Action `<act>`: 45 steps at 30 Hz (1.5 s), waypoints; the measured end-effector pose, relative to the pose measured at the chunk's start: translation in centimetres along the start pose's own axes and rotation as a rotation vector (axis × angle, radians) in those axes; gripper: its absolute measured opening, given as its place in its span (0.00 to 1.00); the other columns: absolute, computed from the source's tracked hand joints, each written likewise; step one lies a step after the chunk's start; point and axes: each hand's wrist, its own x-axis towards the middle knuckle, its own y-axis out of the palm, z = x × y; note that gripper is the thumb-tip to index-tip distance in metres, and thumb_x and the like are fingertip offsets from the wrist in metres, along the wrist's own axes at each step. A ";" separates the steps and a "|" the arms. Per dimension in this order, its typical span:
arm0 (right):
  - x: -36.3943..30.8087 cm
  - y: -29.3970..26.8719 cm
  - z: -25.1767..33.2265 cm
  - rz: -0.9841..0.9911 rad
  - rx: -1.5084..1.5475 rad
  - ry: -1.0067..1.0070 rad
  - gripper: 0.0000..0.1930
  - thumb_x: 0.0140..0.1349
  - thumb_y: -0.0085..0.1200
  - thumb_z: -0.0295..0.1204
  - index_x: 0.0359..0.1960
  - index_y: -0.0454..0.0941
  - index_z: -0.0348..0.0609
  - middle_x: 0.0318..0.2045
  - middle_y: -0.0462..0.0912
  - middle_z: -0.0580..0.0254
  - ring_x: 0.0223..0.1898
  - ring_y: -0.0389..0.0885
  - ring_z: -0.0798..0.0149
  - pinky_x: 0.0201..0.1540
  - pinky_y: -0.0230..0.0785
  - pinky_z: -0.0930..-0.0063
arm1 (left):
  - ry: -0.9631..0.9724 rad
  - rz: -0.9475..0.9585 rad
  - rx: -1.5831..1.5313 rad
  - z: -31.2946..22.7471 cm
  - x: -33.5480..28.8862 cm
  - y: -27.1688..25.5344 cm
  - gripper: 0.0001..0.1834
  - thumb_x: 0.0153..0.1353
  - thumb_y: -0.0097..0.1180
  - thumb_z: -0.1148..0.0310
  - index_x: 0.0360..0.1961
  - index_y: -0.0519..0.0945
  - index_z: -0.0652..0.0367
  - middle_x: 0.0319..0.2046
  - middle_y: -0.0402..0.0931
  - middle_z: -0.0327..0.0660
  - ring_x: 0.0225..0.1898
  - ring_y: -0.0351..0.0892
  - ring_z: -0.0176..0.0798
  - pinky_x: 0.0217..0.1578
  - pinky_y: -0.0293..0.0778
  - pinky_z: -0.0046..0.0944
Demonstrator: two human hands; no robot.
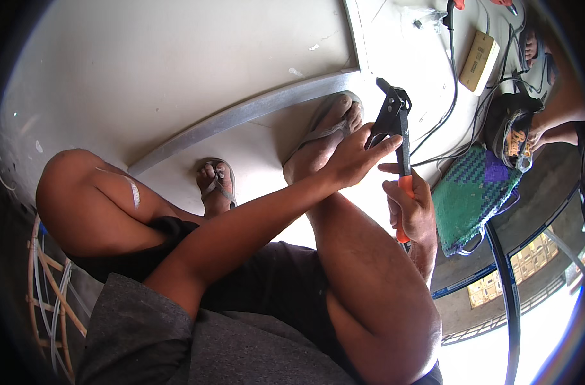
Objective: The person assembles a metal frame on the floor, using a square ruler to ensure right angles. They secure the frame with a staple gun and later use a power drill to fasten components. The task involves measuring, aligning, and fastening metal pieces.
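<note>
Head view, and a black hand tool (392,110) is being held up in front of the right foot (337,115), over the pale floor (196,58). Its orange handle (405,184) is being wrapped by the right hand (413,205), curled closed around it, with the orange showing above and below the fingers. Higher up, the tool's black body is being grasped from the left by the left hand (358,157), bent narrow, one digit being laid across toward the shaft. Some fingertips of the left hand are being hidden behind the black metal, so where they are pressing cannot be told. The right wrist is being partly covered by the raised knee (382,256). Over to the right, a green and purple woven bag (472,192) is being shown near cables, while another person's leg (565,90) is being cut off by the dark rim.
</note>
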 end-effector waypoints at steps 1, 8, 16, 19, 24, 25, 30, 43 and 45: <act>0.0 0.0 0.0 0.003 0.004 0.001 0.21 0.69 0.57 0.30 0.59 0.78 0.28 0.14 0.73 0.70 0.11 0.68 0.75 0.16 0.59 0.77 | 0.024 -0.008 -0.017 -0.2 0.1 0.1 0.46 0.67 0.58 0.32 0.60 0.75 0.72 0.38 0.81 0.43 0.41 0.81 0.35 0.42 0.75 0.36; 0.9 0.9 1.7 -0.019 -0.062 0.037 0.21 0.70 0.58 0.33 0.59 0.77 0.29 0.14 0.73 0.69 0.12 0.69 0.74 0.17 0.61 0.76 | -0.080 0.013 0.040 -2.2 -0.2 -0.9 0.45 0.73 0.51 0.34 0.62 0.70 0.73 0.46 0.80 0.47 0.47 0.83 0.33 0.43 0.81 0.32; 1.1 0.7 2.5 -0.010 -0.095 0.086 0.23 0.70 0.59 0.37 0.58 0.77 0.29 0.16 0.74 0.68 0.14 0.72 0.72 0.18 0.65 0.74 | -0.100 -0.093 0.036 -2.2 -0.5 -0.3 0.46 0.67 0.56 0.30 0.56 0.76 0.72 0.46 0.80 0.52 0.49 0.80 0.42 0.51 0.75 0.42; 1.0 0.8 3.3 0.000 -0.122 0.084 0.22 0.69 0.58 0.37 0.56 0.77 0.31 0.22 0.79 0.63 0.18 0.78 0.71 0.22 0.71 0.74 | -0.147 -0.015 -0.084 -1.8 -0.3 -0.4 0.44 0.66 0.61 0.34 0.57 0.74 0.72 0.49 0.79 0.51 0.50 0.81 0.40 0.51 0.76 0.37; 1.1 1.1 3.4 -0.019 -0.182 0.074 0.19 0.70 0.57 0.38 0.50 0.75 0.34 0.30 0.83 0.56 0.21 0.82 0.66 0.25 0.76 0.68 | -0.038 0.067 -0.108 -1.1 0.2 -0.5 0.41 0.65 0.68 0.42 0.56 0.71 0.72 0.47 0.79 0.49 0.47 0.81 0.37 0.49 0.77 0.33; 1.3 1.0 3.1 -0.021 -0.185 0.070 0.20 0.69 0.57 0.39 0.51 0.73 0.35 0.28 0.83 0.54 0.20 0.82 0.61 0.26 0.77 0.66 | -0.027 0.030 -0.061 -1.7 0.0 -0.2 0.36 0.68 0.66 0.44 0.54 0.73 0.70 0.44 0.80 0.45 0.45 0.79 0.33 0.47 0.76 0.32; 2.6 2.1 -0.4 -0.202 -0.424 -0.096 0.29 0.67 0.60 0.42 0.61 0.66 0.36 0.49 0.82 0.39 0.42 0.87 0.46 0.46 0.78 0.53 | 0.018 0.063 0.064 -2.6 -0.2 -0.3 0.26 0.73 0.61 0.50 0.50 0.76 0.66 0.39 0.80 0.39 0.42 0.77 0.28 0.42 0.74 0.33; 6.7 2.7 -6.4 -0.099 0.004 -0.120 0.44 0.60 0.64 0.36 0.77 0.57 0.36 0.57 0.81 0.32 0.61 0.81 0.42 0.64 0.70 0.59 | -0.041 -0.052 0.479 -3.2 -1.0 -0.3 0.27 0.78 0.50 0.48 0.49 0.78 0.69 0.41 0.78 0.47 0.45 0.77 0.38 0.53 0.71 0.40; 7.0 3.0 -6.0 -0.165 -0.083 -0.161 0.41 0.61 0.63 0.35 0.74 0.60 0.36 0.48 0.85 0.32 0.53 0.86 0.40 0.58 0.74 0.56 | -0.001 -0.050 0.493 -3.2 -0.9 -0.1 0.26 0.78 0.50 0.50 0.47 0.79 0.68 0.40 0.77 0.46 0.44 0.76 0.37 0.51 0.71 0.40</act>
